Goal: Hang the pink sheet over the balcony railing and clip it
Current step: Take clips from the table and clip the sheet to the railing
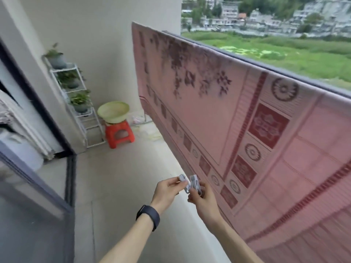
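Note:
The pink sheet, patterned in dark red, hangs draped over the dark balcony railing along the right side, its lower edge close to the floor. In front of the sheet's lower border, my left hand pinches one white clip. My right hand holds a second white clip right beside it. The two clips nearly touch. No clip is visible on the railing.
A white plant rack with potted plants stands in the far corner. Beside it a pale green basin rests on a red stool. A dark-framed sliding glass door runs along the left. The concrete balcony floor lies below my hands.

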